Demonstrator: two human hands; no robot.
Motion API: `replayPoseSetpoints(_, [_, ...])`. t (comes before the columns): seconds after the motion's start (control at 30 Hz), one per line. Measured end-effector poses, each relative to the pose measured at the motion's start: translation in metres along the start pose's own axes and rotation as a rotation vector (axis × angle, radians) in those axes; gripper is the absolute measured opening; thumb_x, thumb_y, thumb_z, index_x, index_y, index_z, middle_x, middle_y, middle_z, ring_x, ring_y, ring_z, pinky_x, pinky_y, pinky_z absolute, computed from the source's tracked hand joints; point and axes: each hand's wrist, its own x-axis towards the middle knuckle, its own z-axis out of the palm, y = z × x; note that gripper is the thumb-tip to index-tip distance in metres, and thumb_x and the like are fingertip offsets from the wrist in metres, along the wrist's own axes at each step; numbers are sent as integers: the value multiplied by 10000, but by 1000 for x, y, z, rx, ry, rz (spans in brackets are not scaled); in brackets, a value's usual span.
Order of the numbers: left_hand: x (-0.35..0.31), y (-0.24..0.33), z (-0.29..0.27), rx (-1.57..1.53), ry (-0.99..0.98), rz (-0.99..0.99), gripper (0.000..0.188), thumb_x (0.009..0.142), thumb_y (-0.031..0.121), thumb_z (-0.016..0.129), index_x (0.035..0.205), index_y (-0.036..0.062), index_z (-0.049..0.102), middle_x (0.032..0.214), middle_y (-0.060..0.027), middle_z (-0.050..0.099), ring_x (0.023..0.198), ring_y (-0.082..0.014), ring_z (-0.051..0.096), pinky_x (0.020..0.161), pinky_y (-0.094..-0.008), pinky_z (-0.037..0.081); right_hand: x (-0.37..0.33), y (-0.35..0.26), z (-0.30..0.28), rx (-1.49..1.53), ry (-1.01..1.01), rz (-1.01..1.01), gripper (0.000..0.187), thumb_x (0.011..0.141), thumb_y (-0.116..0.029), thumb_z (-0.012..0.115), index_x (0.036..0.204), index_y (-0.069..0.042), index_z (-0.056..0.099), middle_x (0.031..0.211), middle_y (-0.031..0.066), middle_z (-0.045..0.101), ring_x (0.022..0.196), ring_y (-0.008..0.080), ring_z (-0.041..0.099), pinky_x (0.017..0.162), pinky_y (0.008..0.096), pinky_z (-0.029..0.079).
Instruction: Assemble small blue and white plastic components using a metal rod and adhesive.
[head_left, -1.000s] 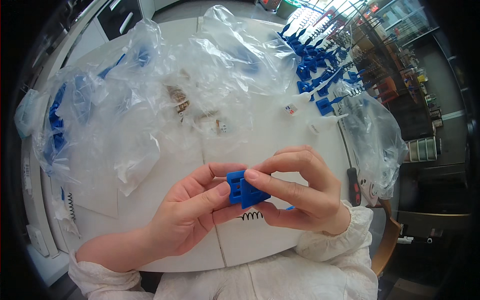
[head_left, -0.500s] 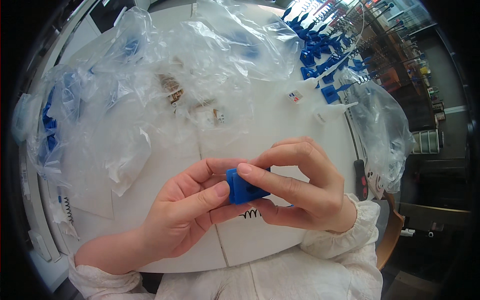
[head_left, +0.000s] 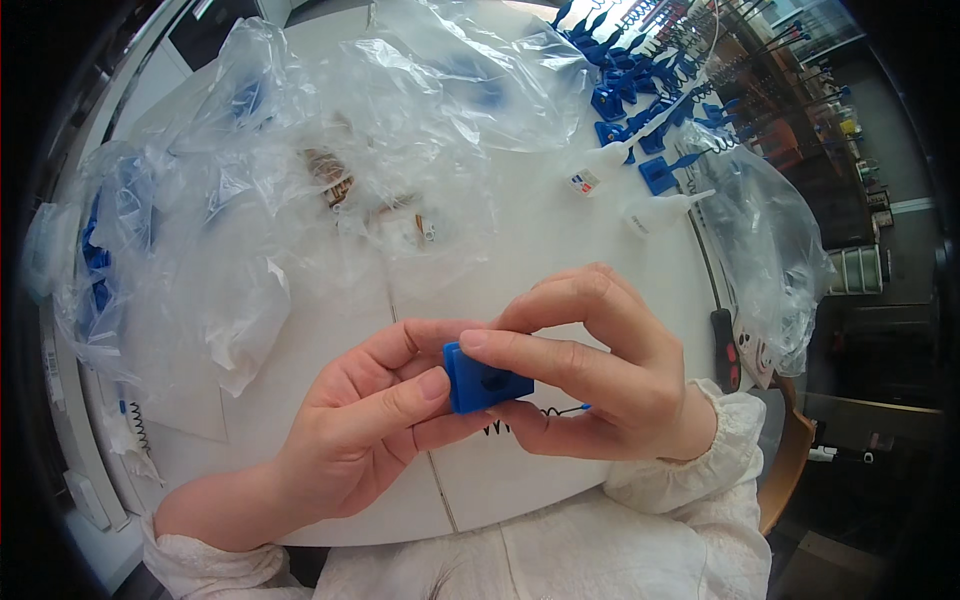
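Between my two hands is a small square blue plastic piece (head_left: 487, 385) with a dark hole or recess in its face. My left hand (head_left: 375, 420) pinches its left edge, the thumb in front and the fingers behind. With its fingers on the top and bottom edges, my right hand (head_left: 600, 370) grips the same piece from the right. A black coiled wire (head_left: 497, 427) with a blue tip shows just below the piece, partly hidden by my right fingers. Whether the wire is joined to the piece cannot be seen.
Crumpled clear plastic bags (head_left: 230, 200) cover the left and far parts of the white table (head_left: 350, 490). Two white squeeze bottles (head_left: 655, 212) lie near several blue parts with coiled wires (head_left: 625, 85) at the far right. A red-and-black-handled screwdriver (head_left: 724, 350) lies by another clear bag (head_left: 765, 230).
The blue piece has turned slightly, and a gap at its left side no longer shows. More of the coiled wire and its blue tip is visible under my right hand.
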Motion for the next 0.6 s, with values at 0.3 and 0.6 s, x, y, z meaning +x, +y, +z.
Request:
replayPoseSetpoints(0.3, [0,0,-1,10,-1,0,351,1028,116,493,1359,3,468,1347,-142,545,1276,-270,540,1098,-415,452,-1,2,-1,23,-51,-50,604,581,-34,774,1171,0,652,1034,141,596,847,284,590,737,370,510])
replayPoseSetpoints(0.6, [0,-1,1,30,3,3,350,1023,113,505,1352,-2,471,1334,-143,554,1267,-265,547,1078,-407,473,-2,2,1,50,-36,-37,592,590,-33,770,1168,-4,646,1021,137,582,841,288,585,723,376,510])
